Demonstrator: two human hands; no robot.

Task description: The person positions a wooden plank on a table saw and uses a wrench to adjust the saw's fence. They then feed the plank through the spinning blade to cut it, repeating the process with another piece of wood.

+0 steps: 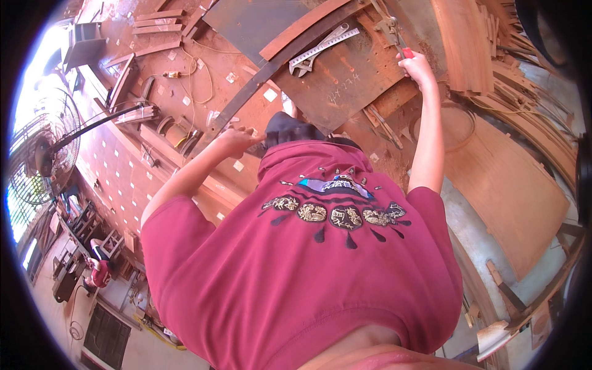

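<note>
My right hand (419, 69) is closed round a red handle (407, 53) at the far right of the work table. The handle joins a metal, clamp-like fitting (390, 28) by the table's edge. My left hand (235, 142) is held out at the left with its fingers loosely apart and nothing in them, close to a long dark strip (243, 98). An adjustable wrench (303, 66) and a white ruler (327, 47) lie on the brown table top (339, 89), beside a curved wooden piece (302, 28).
Stacked curved wood pieces (468, 49) and a broad curved panel (499, 191) stand at the right. Thin rods (383, 126) lie below the table top. A standing fan (46, 151) is at the left, with wood pieces on the tiled floor. Another person (98, 271) sits far left.
</note>
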